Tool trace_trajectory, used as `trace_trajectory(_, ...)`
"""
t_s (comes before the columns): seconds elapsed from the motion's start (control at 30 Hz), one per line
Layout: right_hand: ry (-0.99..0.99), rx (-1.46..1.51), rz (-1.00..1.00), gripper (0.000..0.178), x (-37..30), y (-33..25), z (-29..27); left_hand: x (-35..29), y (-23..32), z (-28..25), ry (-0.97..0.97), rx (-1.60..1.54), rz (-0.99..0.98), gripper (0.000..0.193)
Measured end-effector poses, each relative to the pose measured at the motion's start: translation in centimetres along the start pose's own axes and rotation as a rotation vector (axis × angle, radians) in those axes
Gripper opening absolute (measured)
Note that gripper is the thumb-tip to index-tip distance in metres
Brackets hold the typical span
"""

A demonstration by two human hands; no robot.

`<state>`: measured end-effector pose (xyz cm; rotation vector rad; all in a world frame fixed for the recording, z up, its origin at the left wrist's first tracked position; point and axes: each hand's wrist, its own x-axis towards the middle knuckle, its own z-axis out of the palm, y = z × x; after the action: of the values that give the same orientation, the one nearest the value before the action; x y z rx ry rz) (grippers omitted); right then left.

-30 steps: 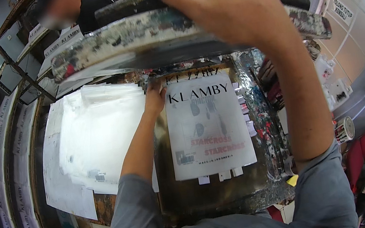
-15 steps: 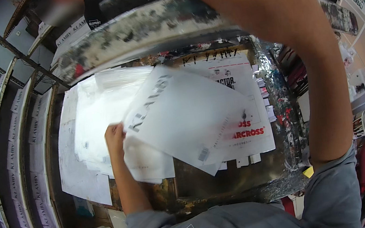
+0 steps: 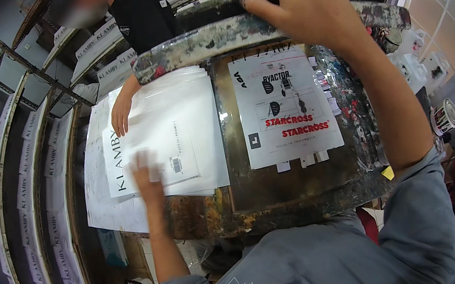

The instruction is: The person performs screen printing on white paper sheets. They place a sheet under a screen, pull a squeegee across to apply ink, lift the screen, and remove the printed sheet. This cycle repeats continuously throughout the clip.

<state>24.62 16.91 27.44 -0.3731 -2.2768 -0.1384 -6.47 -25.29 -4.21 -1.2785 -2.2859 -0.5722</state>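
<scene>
White sheets (image 3: 198,105) are gleaming, and the printed page (image 3: 286,104) is flashing bold red and black! The frame (image 3: 213,44) is sporting black, white and red splotches; the desk (image 3: 208,212) is showing mottled brown.

- The person's right hand (image 3: 310,9) is wrapped over a dark bar (image 3: 208,12) on a paint-spattered frame (image 3: 190,50), held up beyond the board.
- Over on the left, the person's left hand (image 3: 145,169), blurred, is over a translucent sheet (image 3: 160,143) with black lettering; I can't tell whether they touch.
- A co-worker's hand (image 3: 120,115) reaches down at that sheet's upper left, fingers downward.
- That sheet lies on a pile of white sheets (image 3: 209,139).
- Right of the pile, a red-and-black printed sheet (image 3: 257,102) lies flat on the dark, stained board (image 3: 241,193).
- Racks (image 3: 59,179) of lettered sheets line the far left.
</scene>
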Motion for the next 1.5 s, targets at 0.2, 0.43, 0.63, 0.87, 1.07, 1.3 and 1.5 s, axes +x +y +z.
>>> trace_trajectory(0.2,-0.104,-0.014,0.065,0.059,0.8,0.1,-0.3,5.5,15.4,8.3,-0.634,-0.003,0.349,0.072)
trace_trajectory(0.43,-0.057,0.090,-0.083,0.059,1.3,0.3,-2.7,9.9,33.2,18.4,-0.547,-0.297,0.559,0.085)
trace_trajectory(0.63,-0.320,0.041,0.031,0.054,4.4,0.7,-4.6,10.8,40.5,20.9,-0.514,-0.368,0.671,0.087)
trace_trajectory(0.87,-0.013,0.015,-0.092,0.061,0.6,4.1,-0.1,9.6,38.5,17.0,-0.468,-0.485,0.514,0.078)
trace_trajectory(1.07,-0.055,-0.050,-0.011,0.067,2.1,3.7,0.3,4.1,28.2,9.3,-0.635,-0.124,0.047,0.074)
trace_trajectory(1.3,-0.374,-0.059,0.272,0.072,3.9,-0.8,-2.8,0.1,26.6,10.9,-0.455,-0.173,0.154,0.079)
trace_trajectory(1.5,-0.144,0.041,0.092,0.058,0.0,-1.8,-2.8,6.2,25.5,3.4,-0.093,-0.841,-0.318,0.090)
